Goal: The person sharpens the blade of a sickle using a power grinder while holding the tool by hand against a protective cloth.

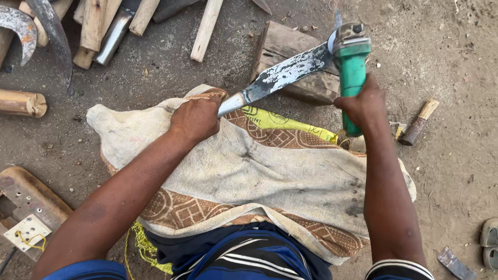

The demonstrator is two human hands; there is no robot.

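My left hand (195, 119) grips the tang end of a broad metal blade (282, 75) that slopes up to the right, its tip resting on a wooden block (282, 44). My right hand (364, 103) holds the green body of an angle grinder (351, 62), whose disc meets the blade's far end. A dirty patterned cloth (249, 171) lies spread over my lap beneath both forearms.
Wooden handles and sticks (206, 28) lie at the top, with curved sickle blades (31, 28) at top left. A short log (21, 102) sits at left, a wooden piece with a plate (26, 207) at bottom left, a small handled tool (419, 123) at right, sandals (489, 241) at the edge.
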